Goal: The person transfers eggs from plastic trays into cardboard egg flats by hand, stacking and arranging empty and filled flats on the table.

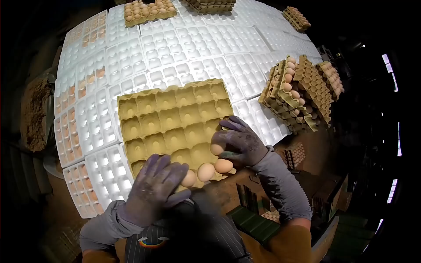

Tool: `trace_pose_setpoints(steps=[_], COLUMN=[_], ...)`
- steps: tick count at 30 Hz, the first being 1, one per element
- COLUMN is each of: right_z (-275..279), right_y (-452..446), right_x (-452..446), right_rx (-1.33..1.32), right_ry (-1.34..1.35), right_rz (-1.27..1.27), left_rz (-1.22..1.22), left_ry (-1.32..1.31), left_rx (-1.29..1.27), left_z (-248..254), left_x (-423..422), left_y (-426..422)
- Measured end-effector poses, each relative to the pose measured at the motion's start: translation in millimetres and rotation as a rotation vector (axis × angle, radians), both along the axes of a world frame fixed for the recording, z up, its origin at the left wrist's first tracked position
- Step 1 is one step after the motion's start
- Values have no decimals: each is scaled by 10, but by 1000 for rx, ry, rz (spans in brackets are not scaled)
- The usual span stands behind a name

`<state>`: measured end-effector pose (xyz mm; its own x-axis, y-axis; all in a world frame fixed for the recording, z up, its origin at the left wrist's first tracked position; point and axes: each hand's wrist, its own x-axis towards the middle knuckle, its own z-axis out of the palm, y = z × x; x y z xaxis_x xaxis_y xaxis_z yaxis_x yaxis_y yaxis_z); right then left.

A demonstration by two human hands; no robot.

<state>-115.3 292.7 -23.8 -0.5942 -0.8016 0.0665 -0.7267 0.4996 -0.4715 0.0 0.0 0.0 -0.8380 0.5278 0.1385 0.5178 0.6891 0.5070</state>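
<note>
At the near edge of the pulp tray (171, 115), two eggs (206, 172) are in; left hand (160, 186) at a third egg (189, 178), can't tell if gripped. Right hand (240, 142) grasps another egg (216, 149). Farther cups unfilled. White trays (160, 47) beyond.

At the far edge of the white moulded trays (160, 46), a carton filled with eggs (150, 12) sits beside a stack of brown cartons (215, 6) — with a smaller egg-topped pile (297, 19) near the far right corner. Stacked cartons with eggs (280, 90) stand at the right edge, a bare one leaning among them. A brown, crumbly heap (37, 115) lies off to the left. Ribbed green panels (254, 224) show at lower right — bright narrow strips (389, 72) beyond, in the dark.
</note>
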Motion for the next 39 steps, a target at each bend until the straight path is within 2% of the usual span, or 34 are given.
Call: trace_pose_setpoints(steps=[1, 2, 3, 5, 7, 9, 10, 11, 12, 13, 15, 16, 17, 18, 20, 21, 22, 23, 24, 25, 27, 28, 29, 31, 33, 35, 36, 37, 39], right_z=[5, -13, 40, 288, 143, 158, 115, 58, -3, 3, 67, 160, 141, 109, 97, 122, 45, 44, 76, 29, -238, -226, -187, -116, -134, -136, -148, -188, 17], right_y=[-126, -236, 542, 689, 741, 654, 630, 620, 598, 606, 618, 603, 660, 782, 1029, 1091, 1095, 1073, 975, 898, 834, 836, 855, 923, 1071, 1176, 1207, 1167, 916], right_x=[15, 21, -17, -47, -130, -98, -109, -115, -134, -156, -199, -196, -208, -237, -194, -126, -103, 6, 140, 250, 335, 315, 317, 360, 356, 318, 299, 289, 229], right_rx=[-171, -338, -468, -816, -597, -86, 115, 317, 347, 344, 343, 318, 318, 28, -574, -646, -534, -339, -130, 24, 249, 185, 188, -100, -299, -504, -611, -711, -697], right_ry=[-51, -102, -215, -922, -907, -376, -219, -64, 68, 65, -28, -234, -234, -588, -1255, -1273, -851, -557, -310, -108, 303, 321, 327, 41, -263, -609, -776, -946, -1059], right_rz=[-64, -131, -269, -513, -420, -228, -174, -117, -82, -74, -57, -155, -151, -284, -395, -335, -163, -155, -156, -142, -110, -89, -88, -269, -364, -460, -504, -527, -509], left_rz=[71, 90, 100, 129, 137, 454, 535, 646, 512, 376, 315, 313, 308, 314, 323, 328, 337, 340, 254, 257, 177, 218, 220, 190, 201, 184, 160, 189, 262], left_ry=[-45, 17, 17, 16, -39, -415, -437, -691, -668, -638, -142, -97, -54, -49, -256, -257, -403, -538, -515, -517, -90, -61, -56, 125, 43, -332, -644, -1144, -1146], left_rx=[-35, -122, -33, -70, -59, 528, 721, 1100, 852, 610, 20, -178, -376, -373, -187, -189, 86, 364, 480, 478, -72, -225, -221, -594, -510, 326, 707, 1038, 1519], left_z=[35, -65, -275, -237, -101, 60, 62, 90, 115, 152, 109, -9, -82, -73, 20, 64, 121, 169, 205, 210, 233, 166, 44, -91, -71, 10, -116, -23, -6], left_x=[56, 118, 94, 80, 124, 139, 106, 75, -1, -61, -13, 12, 23, 10, -34, -56, -85, -136, -204, -200, -219, -220, -220, -271, -307, -391, -425, -394, -301], left_y=[37, 12, 744, 687, 581, 583, 590, 613, 623, 665, 1112, 1213, 1268, 1262, 1176, 1118, 1060, 1031, 1040, 1116, 1386, 1536, 1602, 1687, 1552, 1209, 993, 783, 608])
